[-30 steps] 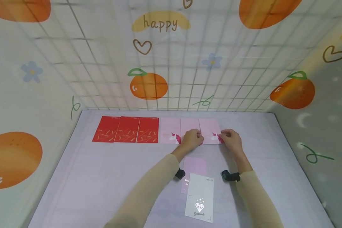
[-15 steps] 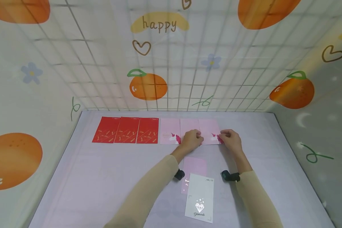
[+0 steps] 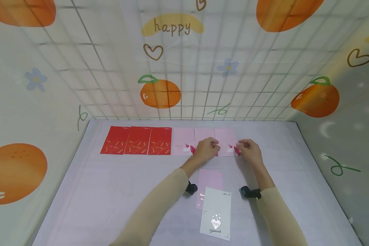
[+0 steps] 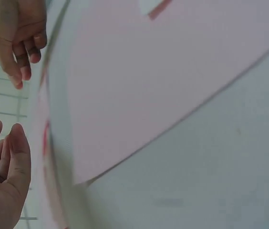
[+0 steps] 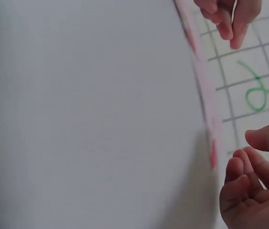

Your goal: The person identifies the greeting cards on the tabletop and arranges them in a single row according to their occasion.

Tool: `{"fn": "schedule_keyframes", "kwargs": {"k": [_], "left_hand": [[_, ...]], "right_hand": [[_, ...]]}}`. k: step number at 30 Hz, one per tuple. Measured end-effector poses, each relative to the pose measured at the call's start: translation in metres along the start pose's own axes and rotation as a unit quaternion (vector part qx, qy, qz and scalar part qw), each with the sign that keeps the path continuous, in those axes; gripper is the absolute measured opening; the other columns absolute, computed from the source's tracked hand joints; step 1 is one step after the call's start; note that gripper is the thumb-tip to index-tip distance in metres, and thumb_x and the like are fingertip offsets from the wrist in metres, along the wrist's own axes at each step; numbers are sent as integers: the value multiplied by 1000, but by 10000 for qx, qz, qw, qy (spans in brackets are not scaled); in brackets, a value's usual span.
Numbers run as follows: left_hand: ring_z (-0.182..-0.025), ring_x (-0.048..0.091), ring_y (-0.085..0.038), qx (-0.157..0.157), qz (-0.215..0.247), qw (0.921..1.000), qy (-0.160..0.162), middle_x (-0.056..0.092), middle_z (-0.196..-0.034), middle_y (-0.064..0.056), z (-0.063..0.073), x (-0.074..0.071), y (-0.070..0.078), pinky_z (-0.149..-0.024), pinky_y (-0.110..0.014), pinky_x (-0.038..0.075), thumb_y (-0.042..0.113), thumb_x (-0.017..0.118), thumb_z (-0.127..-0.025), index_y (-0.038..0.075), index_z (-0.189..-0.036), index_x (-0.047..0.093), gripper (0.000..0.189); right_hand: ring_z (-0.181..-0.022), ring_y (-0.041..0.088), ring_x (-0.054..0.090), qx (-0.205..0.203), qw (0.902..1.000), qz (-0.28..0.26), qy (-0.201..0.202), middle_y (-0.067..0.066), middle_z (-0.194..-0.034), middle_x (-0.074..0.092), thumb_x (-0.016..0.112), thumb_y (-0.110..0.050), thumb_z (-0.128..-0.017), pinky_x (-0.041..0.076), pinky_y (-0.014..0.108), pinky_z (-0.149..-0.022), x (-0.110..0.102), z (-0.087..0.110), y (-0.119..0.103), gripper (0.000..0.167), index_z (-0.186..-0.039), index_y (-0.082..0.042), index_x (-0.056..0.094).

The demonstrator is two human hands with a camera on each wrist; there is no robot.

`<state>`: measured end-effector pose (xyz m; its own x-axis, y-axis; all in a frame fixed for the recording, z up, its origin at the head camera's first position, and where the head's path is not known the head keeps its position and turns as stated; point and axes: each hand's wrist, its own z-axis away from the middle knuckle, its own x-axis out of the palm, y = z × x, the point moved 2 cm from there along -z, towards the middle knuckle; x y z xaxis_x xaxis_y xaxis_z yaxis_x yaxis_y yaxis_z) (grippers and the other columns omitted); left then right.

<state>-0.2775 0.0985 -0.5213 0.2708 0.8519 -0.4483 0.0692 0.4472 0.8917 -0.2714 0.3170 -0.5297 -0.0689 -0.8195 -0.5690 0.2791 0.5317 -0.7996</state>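
Observation:
Three pink unicorn cards lie side by side at the back of the table. My left hand (image 3: 205, 150) is over the middle pink card (image 3: 204, 133), covering its lower part. The right pink card (image 3: 224, 138) has my right hand (image 3: 251, 150) at its lower right corner. In the left wrist view, thumb and fingers of the left hand (image 4: 8, 176) stand apart with nothing between them. A gap also shows between thumb and loosely bent fingers of the right hand (image 5: 253, 186) in the right wrist view. The left pink card (image 3: 183, 136) adjoins the red cards.
Three red cards (image 3: 160, 140) continue the row leftward. Nearer the person, a white card with a diamond print (image 3: 216, 212) overlaps a loose pink card (image 3: 209, 178). A patterned curtain over a wire grid (image 3: 196, 85) closes off the back of the table (image 3: 110, 191).
Both hands have eased off the cards, their fingers parting. The left hand has risen slightly and its forearm has shifted left. The cards keep their places.

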Motion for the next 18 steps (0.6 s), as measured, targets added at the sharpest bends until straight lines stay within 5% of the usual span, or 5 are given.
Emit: {"fn": "schedule_keyframes", "kwargs": {"k": [9, 18], "left_hand": [[-74, 67, -7, 331, 272, 9991, -42, 70, -98, 3, 28, -27, 15, -69, -25, 54, 20, 68, -95, 4, -116, 68, 27], [-73, 68, -7, 356, 326, 9988, -16, 69, -99, 3, 69, -53, 12, -73, -27, 55, 23, 69, -95, 6, -119, 67, 29]], "right_hand": [[-92, 28, 59, -1028, 9947, -34, 87, 15, -109, 63, 66, -24, -97, 50, 30, -69, -12, 34, -28, 34, -125, -5, 63], [-89, 24, 60, -1599, 9870, -142, -53, 10, -105, 65, 69, -27, -96, 51, 27, -68, -14, 77, -43, 33, -122, -6, 64]]}}
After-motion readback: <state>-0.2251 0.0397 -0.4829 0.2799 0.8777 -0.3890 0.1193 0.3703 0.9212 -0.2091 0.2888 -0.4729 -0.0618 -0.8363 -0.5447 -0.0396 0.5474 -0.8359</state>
